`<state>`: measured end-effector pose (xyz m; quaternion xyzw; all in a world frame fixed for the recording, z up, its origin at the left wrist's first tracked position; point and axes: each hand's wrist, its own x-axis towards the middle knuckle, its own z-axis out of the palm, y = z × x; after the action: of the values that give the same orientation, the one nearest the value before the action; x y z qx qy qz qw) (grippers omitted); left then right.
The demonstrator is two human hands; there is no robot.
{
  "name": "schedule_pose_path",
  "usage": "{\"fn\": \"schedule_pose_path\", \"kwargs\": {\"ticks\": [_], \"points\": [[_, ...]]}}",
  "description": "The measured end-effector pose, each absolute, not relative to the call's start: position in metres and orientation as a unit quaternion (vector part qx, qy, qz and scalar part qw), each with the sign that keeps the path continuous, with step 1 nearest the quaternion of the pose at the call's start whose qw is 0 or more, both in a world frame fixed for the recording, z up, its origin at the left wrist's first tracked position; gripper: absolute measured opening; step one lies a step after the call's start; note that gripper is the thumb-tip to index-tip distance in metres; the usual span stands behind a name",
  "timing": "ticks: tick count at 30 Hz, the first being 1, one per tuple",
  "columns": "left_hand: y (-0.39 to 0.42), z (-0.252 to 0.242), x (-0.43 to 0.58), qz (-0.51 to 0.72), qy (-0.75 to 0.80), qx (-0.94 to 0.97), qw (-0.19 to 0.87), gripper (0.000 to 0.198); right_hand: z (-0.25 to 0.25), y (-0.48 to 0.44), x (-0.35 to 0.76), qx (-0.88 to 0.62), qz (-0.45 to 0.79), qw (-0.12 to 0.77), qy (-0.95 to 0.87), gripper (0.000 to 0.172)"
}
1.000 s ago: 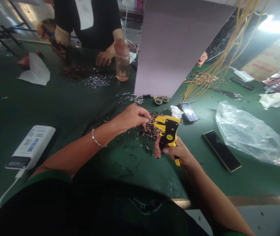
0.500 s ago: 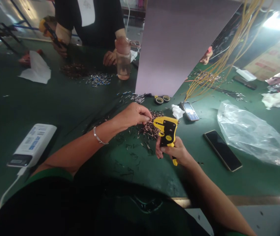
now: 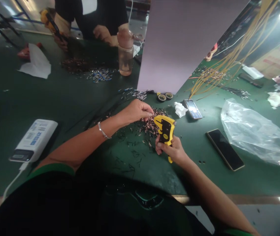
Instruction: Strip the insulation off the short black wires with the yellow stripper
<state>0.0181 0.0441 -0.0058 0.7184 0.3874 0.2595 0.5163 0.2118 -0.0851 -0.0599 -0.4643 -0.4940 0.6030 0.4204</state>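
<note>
My right hand is closed around the handles of a yellow and black wire stripper, whose jaws point up and to the left. My left hand is pinched at the fingertips beside those jaws; whatever it holds is too small to make out. Beneath both hands lies a pile of short copper-tipped wires on the green tabletop. Dark offcuts are scattered nearer to me.
A white power bank lies at left, a black phone and clear plastic bag at right. Beyond are tape rolls, a keypad phone, an upright board and a bottle. Across the table a co-worker's hand shows.
The wire stripper has tilted slightly in my right hand. My left hand stays pinched near its jaws. The co-worker's hand has lifted off the table. The view has shifted slightly.
</note>
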Motion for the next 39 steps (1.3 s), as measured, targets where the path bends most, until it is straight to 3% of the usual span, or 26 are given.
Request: {"fn": "schedule_pose_path", "kwargs": {"ticks": [26, 39], "points": [[0.055, -0.024, 0.026, 0.271, 0.388, 0.715, 0.514, 0.012, -0.062, -0.079, 0.203, -0.489, 0.592, 0.453, -0.452, 0.018], [0.061, -0.027, 0.020, 0.288, 0.394, 0.748, 0.449, 0.015, -0.070, -0.073, 0.219, -0.440, 0.604, 0.484, -0.456, 0.020]]}}
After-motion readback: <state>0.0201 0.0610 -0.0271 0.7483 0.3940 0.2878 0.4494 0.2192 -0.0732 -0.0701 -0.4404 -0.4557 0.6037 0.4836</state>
